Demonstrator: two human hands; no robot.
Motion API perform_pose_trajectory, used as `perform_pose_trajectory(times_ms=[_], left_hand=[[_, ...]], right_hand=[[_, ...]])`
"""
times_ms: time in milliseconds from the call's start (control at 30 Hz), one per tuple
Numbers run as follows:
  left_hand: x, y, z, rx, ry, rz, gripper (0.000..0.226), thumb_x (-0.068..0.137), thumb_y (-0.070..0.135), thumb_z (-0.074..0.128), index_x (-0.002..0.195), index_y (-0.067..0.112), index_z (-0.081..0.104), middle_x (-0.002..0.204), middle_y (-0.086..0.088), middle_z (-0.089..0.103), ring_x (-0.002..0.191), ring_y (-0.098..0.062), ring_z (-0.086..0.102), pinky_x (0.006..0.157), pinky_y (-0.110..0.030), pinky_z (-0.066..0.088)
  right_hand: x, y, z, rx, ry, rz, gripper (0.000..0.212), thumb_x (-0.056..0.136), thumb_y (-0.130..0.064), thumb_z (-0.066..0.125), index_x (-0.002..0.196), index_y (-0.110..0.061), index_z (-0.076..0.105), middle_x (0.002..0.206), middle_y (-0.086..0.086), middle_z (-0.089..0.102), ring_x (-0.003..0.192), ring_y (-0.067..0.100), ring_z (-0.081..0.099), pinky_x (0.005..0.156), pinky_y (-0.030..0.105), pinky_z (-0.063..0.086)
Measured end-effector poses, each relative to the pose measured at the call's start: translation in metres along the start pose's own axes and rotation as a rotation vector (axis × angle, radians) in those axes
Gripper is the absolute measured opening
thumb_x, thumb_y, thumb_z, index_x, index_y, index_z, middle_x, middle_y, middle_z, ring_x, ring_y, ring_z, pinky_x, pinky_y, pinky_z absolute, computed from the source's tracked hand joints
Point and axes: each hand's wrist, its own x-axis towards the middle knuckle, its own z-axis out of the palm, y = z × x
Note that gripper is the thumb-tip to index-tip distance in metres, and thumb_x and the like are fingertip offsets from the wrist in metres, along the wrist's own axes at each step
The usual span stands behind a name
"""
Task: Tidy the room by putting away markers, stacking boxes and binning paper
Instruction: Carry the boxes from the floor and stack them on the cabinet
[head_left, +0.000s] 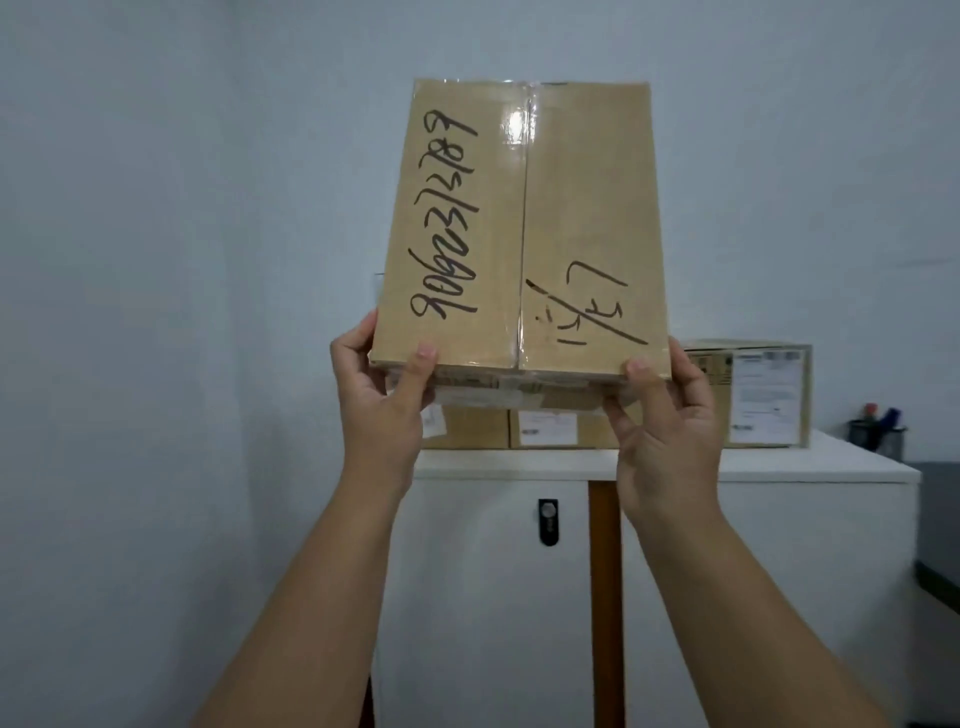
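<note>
Brown cardboard box (522, 228), taped along the centre seam, black marker scrawl on both flaps, held up at head height in front of a pale wall (156, 208). Left hand (382, 400) gripping the near left corner, thumb curled over the top face, fingers wrapped at the side edge. Right hand (665, 431) gripping the near right corner, thumb pressed on top, fingers tucked under the bottom. Box tilted, far end raised, clear of everything below.

Behind and below: white cabinet (779, 571), its top serving as counter (519, 460). Two low cardboard boxes (511, 426) side by side on the counter, white labels facing out, mostly screened by the held box and both hands. Taller labelled box (753, 395) just right of them, also on the counter, partly blocked by the right hand. Dark mesh pen cup (878, 434) at the counter's right end, red and blue markers (883, 413) sticking out. Black lock handle (548, 521) on the left cabinet door; brown vertical strip (605, 597) between the doors.
</note>
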Motion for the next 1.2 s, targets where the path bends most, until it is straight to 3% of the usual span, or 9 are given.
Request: perform_pose_trajectory(times_ms=[100, 233, 400, 467, 567, 667, 867, 1033, 1200], left_hand=[[0.021, -0.013, 0.033, 0.05, -0.111, -0.016, 0.055, 0.074, 0.038, 0.074, 0.121, 0.035, 0.045, 0.128, 0.009, 0.055, 0.116, -0.016, 0.059, 0.08, -0.044, 0.06], [0.057, -0.03, 0.068, 0.186, -0.219, -0.05, 0.068, 0.078, 0.039, 0.078, 0.134, 0.041, 0.04, 0.138, 0.015, 0.047, 0.126, -0.019, 0.051, 0.09, -0.049, 0.056], [0.084, -0.055, 0.1, 0.305, -0.29, -0.111, 0.073, 0.092, 0.012, 0.065, 0.149, 0.038, 0.028, 0.155, 0.007, 0.034, 0.138, -0.021, 0.04, 0.101, -0.05, 0.05], [0.087, -0.07, 0.107, 0.459, -0.316, -0.1, 0.075, 0.094, 0.012, 0.06, 0.152, 0.039, 0.021, 0.161, 0.005, 0.022, 0.144, -0.021, 0.031, 0.109, -0.046, 0.043], [0.09, -0.095, 0.113, 0.777, -0.412, 0.013, 0.073, 0.097, 0.012, 0.053, 0.156, 0.032, 0.013, 0.163, 0.006, -0.015, 0.151, -0.022, 0.003, 0.12, -0.04, 0.018], [0.092, -0.118, 0.119, 1.044, -0.531, 0.077, 0.072, 0.1, 0.014, 0.046, 0.156, 0.022, 0.002, 0.153, 0.006, -0.04, 0.148, -0.023, -0.02, 0.12, -0.039, 0.006], [0.099, -0.171, 0.112, 1.418, -0.673, 0.061, 0.072, 0.1, 0.022, 0.041, 0.157, 0.015, -0.003, 0.157, -0.011, -0.031, 0.148, -0.03, -0.022, 0.122, -0.046, -0.002], [0.097, -0.202, 0.099, 1.618, -0.734, 0.044, 0.074, 0.097, 0.008, 0.038, 0.156, 0.012, -0.006, 0.159, -0.015, -0.025, 0.149, -0.032, -0.015, 0.119, -0.047, -0.007], [0.102, -0.221, 0.095, 1.71, -0.763, 0.066, 0.071, 0.098, 0.011, 0.033, 0.155, 0.01, -0.008, 0.16, -0.012, -0.023, 0.149, -0.034, -0.015, 0.119, -0.049, -0.008]], right_hand=[[0.032, -0.023, -0.014, -0.21, -0.031, -0.132, 0.044, 0.089, -0.008, 0.066, 0.124, -0.031, 0.055, 0.121, -0.001, 0.066, 0.116, 0.015, 0.062, 0.102, 0.045, 0.049], [0.081, -0.046, -0.016, -0.594, -0.074, -0.213, 0.076, 0.087, -0.01, 0.066, 0.147, -0.039, 0.029, 0.143, -0.007, 0.046, 0.126, 0.008, 0.047, 0.106, 0.035, 0.044], [0.146, -0.05, -0.019, -0.959, -0.113, -0.191, 0.08, 0.088, -0.012, 0.06, 0.15, -0.041, 0.018, 0.152, -0.008, 0.034, 0.135, 0.015, 0.038, 0.109, 0.041, 0.04], [0.166, -0.042, -0.025, -1.09, -0.179, -0.176, 0.078, 0.087, -0.01, 0.059, 0.149, -0.042, 0.022, 0.155, -0.007, 0.027, 0.14, 0.017, 0.032, 0.111, 0.04, 0.037], [0.185, -0.025, -0.029, -1.335, -0.264, -0.218, 0.072, 0.089, -0.01, 0.057, 0.147, -0.041, 0.03, 0.162, -0.002, 0.003, 0.147, 0.019, 0.018, 0.106, 0.03, 0.038], [0.201, -0.007, -0.034, -1.494, -0.286, -0.221, 0.076, 0.088, -0.013, 0.059, 0.151, -0.037, 0.023, 0.16, -0.009, -0.02, 0.15, 0.023, 0.001, 0.115, 0.041, 0.033], [0.223, 0.027, -0.067, -1.848, -0.324, -0.155, 0.095, 0.087, -0.027, 0.064, 0.154, -0.032, -0.002, 0.157, -0.002, -0.031, 0.15, 0.028, -0.003, 0.121, 0.049, 0.015], [0.232, 0.057, -0.097, -1.933, -0.341, -0.047, 0.101, 0.087, -0.032, 0.066, 0.154, -0.033, -0.009, 0.156, 0.0, -0.035, 0.149, 0.025, -0.017, 0.118, 0.054, -0.002], [0.244, 0.078, -0.108, -1.957, -0.337, -0.039, 0.098, 0.088, -0.026, 0.062, 0.153, -0.034, -0.01, 0.153, -0.002, -0.039, 0.148, 0.023, -0.021, 0.118, 0.055, -0.006]])
